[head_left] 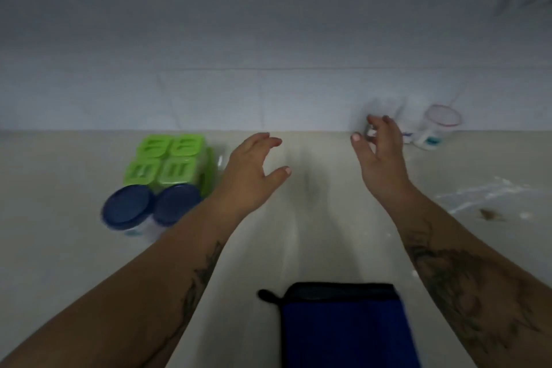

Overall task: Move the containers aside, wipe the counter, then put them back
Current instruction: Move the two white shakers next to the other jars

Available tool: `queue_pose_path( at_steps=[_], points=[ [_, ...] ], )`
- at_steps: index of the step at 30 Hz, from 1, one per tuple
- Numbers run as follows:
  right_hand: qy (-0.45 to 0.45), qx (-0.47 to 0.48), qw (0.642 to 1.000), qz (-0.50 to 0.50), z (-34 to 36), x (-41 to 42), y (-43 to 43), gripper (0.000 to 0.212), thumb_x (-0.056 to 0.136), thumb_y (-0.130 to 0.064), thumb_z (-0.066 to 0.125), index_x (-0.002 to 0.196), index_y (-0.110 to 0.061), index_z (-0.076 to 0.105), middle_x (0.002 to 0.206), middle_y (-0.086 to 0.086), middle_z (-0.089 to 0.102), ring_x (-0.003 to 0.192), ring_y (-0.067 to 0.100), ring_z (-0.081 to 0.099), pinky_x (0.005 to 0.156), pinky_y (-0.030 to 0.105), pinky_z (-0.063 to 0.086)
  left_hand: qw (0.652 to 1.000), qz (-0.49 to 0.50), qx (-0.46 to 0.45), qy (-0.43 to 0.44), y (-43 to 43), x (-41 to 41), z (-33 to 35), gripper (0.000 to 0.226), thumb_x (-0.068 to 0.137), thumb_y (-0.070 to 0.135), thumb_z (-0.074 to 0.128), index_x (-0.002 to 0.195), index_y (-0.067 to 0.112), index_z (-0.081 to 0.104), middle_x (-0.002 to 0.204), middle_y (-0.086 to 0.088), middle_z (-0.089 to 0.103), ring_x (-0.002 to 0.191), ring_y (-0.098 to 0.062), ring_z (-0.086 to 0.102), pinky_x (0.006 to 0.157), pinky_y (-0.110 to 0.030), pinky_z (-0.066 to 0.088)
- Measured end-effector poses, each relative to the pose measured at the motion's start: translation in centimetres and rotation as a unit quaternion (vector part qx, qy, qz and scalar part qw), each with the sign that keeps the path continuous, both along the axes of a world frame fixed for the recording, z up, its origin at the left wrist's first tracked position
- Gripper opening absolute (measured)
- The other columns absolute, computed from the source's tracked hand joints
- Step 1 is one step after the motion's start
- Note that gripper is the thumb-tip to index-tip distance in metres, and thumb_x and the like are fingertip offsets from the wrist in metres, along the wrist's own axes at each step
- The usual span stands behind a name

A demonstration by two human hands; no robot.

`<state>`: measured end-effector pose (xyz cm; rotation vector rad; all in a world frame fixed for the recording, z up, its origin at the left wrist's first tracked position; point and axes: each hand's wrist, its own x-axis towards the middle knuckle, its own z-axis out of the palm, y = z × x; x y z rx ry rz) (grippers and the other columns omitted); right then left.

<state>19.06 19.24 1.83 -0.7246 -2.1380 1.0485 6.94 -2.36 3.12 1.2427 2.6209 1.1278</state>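
Several green-lidded containers (171, 163) stand in a block at the left of the beige counter (59, 176), with two blue-lidded jars (149, 209) in front of them. My left hand (254, 172) hovers just right of the green block, fingers spread, holding nothing. My right hand (380, 152) is raised near the back wall with fingers apart, in front of a blurred clear container (385, 110). A clear cup with a red rim (439, 127) stands to its right. A blue wiping cloth with black trim (343, 329) lies at the near edge.
White spilled powder and a brown stain (490, 200) mark the counter at the right. A tiled wall (268, 54) runs along the back of the counter. The picture is motion-blurred.
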Motion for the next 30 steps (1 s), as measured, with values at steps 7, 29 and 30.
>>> queue_pose_path(
  at_steps=[7,29,30],
  points=[
    [-0.090,0.051,0.995,-0.019,-0.2,5.5,12.9,0.054,0.094,-0.043,0.053,0.141,-0.018,0.042,0.156,0.009,0.023,0.139,0.021,0.027,0.107,0.027,0.023,0.992,-0.041,0.005,-0.123,17.9,5.9,-0.6,0.075,0.086,0.035,0.067,0.148,0.033,0.024,0.153,0.004,0.028,0.139,-0.013,0.028,0.109,-0.025,0.024],
    [-0.314,0.199,0.920,0.125,-1.6,-2.0,29.3,0.072,0.088,-0.042,0.059,0.149,-0.027,0.023,0.150,0.004,0.036,0.134,0.029,0.034,0.104,0.046,0.031,0.977,0.023,-0.210,0.013,37.4,-0.8,-1.4,0.069,0.083,0.034,0.067,0.142,0.017,0.036,0.143,-0.009,0.033,0.119,-0.031,0.050,0.098,-0.044,0.044],
    [-0.297,0.197,0.926,0.122,-1.8,-2.1,29.1,0.070,0.087,-0.040,0.061,0.147,-0.026,0.026,0.145,0.005,0.042,0.130,0.029,0.038,0.102,0.045,0.033,0.977,0.020,-0.212,0.022,37.5,-0.7,-1.5,0.066,0.084,0.032,0.066,0.141,0.015,0.037,0.141,-0.010,0.034,0.117,-0.032,0.051,0.096,-0.044,0.044]
  ],
)
